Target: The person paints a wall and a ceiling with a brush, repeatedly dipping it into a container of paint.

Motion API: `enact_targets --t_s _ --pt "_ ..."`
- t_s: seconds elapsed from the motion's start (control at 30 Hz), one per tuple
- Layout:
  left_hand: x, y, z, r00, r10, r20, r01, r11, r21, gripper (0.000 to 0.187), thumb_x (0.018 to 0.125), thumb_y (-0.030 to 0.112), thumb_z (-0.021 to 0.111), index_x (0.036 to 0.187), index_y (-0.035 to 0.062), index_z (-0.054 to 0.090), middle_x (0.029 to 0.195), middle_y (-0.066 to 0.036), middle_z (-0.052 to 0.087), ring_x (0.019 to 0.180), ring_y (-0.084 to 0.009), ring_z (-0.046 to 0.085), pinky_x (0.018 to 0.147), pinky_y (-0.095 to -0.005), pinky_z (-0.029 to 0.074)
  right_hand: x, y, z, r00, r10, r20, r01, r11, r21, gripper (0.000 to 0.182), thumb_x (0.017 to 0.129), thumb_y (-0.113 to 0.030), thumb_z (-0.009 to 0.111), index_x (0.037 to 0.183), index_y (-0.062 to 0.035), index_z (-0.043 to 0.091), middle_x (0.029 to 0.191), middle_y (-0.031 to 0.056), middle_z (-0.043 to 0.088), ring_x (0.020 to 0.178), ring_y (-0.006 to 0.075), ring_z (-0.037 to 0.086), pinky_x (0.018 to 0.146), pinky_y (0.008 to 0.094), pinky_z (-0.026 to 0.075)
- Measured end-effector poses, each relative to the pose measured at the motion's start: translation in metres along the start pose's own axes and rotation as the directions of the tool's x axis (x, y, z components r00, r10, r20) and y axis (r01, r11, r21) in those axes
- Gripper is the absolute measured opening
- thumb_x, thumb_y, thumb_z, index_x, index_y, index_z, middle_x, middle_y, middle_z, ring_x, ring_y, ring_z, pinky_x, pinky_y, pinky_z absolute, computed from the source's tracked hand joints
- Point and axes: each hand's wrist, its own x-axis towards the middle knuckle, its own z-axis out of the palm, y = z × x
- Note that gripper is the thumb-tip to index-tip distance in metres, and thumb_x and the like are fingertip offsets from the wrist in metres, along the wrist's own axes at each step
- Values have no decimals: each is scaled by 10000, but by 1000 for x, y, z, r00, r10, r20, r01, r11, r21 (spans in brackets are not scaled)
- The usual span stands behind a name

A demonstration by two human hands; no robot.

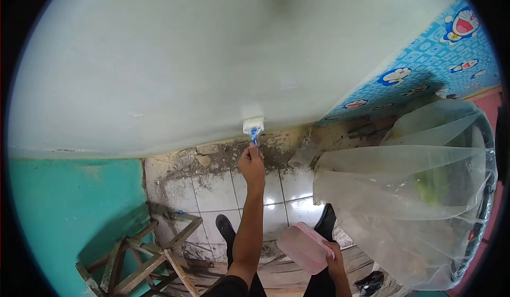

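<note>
My left hand (252, 165) is closed round the blue handle of a paintbrush (253, 125), with the arm stretched forward. The brush's broad white bristles press against the low part of a pale, whitish wall (175, 69). A patch of wet-looking white shows just above the bristles. Low on the right, my right hand (334, 262) grips the rim of a pink plastic tub (304, 248). The tub is tilted near my legs; its inside looks pale pink, and I cannot make out how much it holds.
A wooden trestle (139, 270) stands by the teal wall (74, 207) at lower left. Clear plastic sheeting (393, 191) drapes bulky things on the right. Blue cartoon wallpaper (414, 69) borders the pale wall. Dirt and rubble line the edge of the white tile floor (215, 195).
</note>
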Motion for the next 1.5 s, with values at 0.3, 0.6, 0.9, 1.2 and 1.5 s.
enact_targets --t_s 0.3,0.6,0.9,1.2,1.5 --pt "-63 107 -19 927 367 83 -353 924 -143 312 1064 281 503 1094 -3 628 686 24 510 568 -27 397 509 -202 317 3 -9 20 1000 22 -19 -22 1000 22 479 1003 -363 497 1283 15 587 1229 167 583 1182 278 521 1053 380 359" --pt "58 -123 -25 963 257 83 -267 949 168 296 1061 286 490 1073 19 619 725 -8 540 629 -89 469 569 -277 384 0 -2 25 1000 -3 5 3 1000 -3 461 986 -346 506 1258 13 603 1200 161 592 1136 276 546 1022 378 386" --pt "127 -273 -44 994 -100 52 69 902 427 319 1052 298 503 1010 8 630 687 -29 546 622 -131 514 578 -320 402 -3 25 38 999 27 41 -27 1000 -2 555 1008 -449 484 1271 30 586 1172 147 577 1133 246 545 1009 361 388" --pt "129 -176 -41 934 -338 117 327 939 106 334 1049 281 496 965 -4 648 697 -15 558 561 -110 486 521 -293 414 12 0 45 998 -18 62 18 1000 8 378 939 -219 572 1249 -7 618 1148 151 589 1055 278 547 962 373 413" --pt "9 10 -50 993 51 104 -40 994 -103 338 1056 284 511 1065 -15 669 701 26 536 590 -36 422 527 -212 320 23 -33 44 994 -55 90 54 998 16 373 918 -182 577 1246 -10 622 1127 147 585 1060 285 546 972 377 413"
